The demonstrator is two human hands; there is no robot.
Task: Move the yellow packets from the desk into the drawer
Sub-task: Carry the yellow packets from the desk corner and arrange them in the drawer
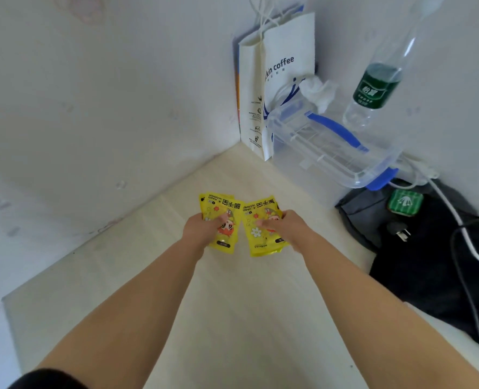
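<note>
Gripping one stack of yellow hand-warmer packets (222, 220) in my left hand (201, 227), another stack (262, 226) in my right hand (286, 227), thumbs on top, over mid desk (232, 318) so both go together; drawer unseen.

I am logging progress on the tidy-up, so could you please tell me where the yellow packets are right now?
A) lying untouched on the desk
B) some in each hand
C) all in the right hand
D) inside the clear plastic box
B: the left hand grips the left yellow packets and the right hand grips the right yellow packets, side by side over the desk.
</note>
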